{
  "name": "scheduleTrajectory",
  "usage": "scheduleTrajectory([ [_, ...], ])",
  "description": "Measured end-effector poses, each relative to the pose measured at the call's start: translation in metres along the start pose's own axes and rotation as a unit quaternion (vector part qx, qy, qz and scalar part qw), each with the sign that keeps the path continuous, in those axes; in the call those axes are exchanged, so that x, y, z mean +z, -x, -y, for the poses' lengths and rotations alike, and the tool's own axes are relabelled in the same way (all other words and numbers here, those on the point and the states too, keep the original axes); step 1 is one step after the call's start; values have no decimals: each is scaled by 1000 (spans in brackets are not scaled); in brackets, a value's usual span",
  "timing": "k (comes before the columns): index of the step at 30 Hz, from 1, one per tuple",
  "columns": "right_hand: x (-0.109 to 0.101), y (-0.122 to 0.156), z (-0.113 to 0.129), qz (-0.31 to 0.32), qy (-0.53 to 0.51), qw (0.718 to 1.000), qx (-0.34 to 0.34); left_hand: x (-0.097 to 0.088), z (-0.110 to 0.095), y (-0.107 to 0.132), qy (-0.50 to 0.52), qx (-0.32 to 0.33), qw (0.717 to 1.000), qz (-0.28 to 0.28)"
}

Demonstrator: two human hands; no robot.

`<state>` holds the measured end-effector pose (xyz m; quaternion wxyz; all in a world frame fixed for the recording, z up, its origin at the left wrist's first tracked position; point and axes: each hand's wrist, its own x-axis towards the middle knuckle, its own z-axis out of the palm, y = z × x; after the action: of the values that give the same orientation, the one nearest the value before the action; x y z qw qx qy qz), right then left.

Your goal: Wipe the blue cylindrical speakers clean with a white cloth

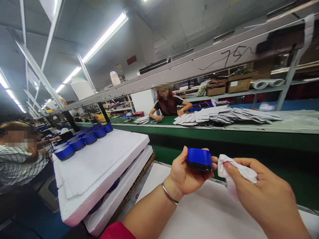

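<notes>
In my left hand (184,179) lies a short blue cylindrical device (199,157) with a black base and a small white "ON" mark; my fingers wrap around it. A folded white cloth (240,171) is pinched between the thumb and fingers of my right hand (269,192), just to the right of the device and apart from it. Both hands are above a white work surface (211,215). More blue cylinders (77,143) of the same look stand in rows on a white foam board (104,159) at my left.
Beneath the top board is a second foam board (119,196), with dark round items between them. Across the green conveyor (164,142) a co-worker (168,103) sits by a heap of white flat pieces (224,116). Another person (22,159) is at far left. A metal shelf beam (174,73) crosses overhead.
</notes>
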<state>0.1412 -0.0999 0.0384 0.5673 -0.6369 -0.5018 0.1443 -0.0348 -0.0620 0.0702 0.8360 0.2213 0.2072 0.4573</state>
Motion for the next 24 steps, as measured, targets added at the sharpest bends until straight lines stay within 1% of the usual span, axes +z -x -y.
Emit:
scheduleTrajectory([
  [3,-10,-6,9,27,11,995,97,-5,-3,-2,4,-21,999,40],
  [5,-13,-8,16,37,8,991,130,-12,-1,-5,-9,-22,998,65],
  [6,-14,-9,18,35,8,990,135,-15,1,-6,-22,-18,997,77],
  [8,-15,-9,21,34,12,989,145,-20,5,-8,-54,8,994,98],
  [11,-17,-9,20,44,12,987,151,-22,8,-4,-127,81,983,106],
  [13,-16,-8,17,56,3,987,150,-20,7,2,-216,138,962,91],
  [14,-16,-9,15,64,-2,987,148,-18,5,5,-271,171,944,81],
  [16,-13,-10,12,77,-9,986,147,-15,2,12,-375,245,892,66],
  [17,-12,-11,12,82,-11,986,145,-14,1,14,-411,278,866,63],
  [18,-11,-12,11,85,-14,986,144,-13,0,16,-434,303,846,63],
  [19,-10,-13,11,88,-15,986,144,-12,0,18,-445,318,834,63],
  [20,-10,-14,11,91,-17,985,144,-12,0,19,-450,322,830,64],
  [24,-9,-18,9,95,-24,984,146,-12,3,19,-447,312,835,73],
])
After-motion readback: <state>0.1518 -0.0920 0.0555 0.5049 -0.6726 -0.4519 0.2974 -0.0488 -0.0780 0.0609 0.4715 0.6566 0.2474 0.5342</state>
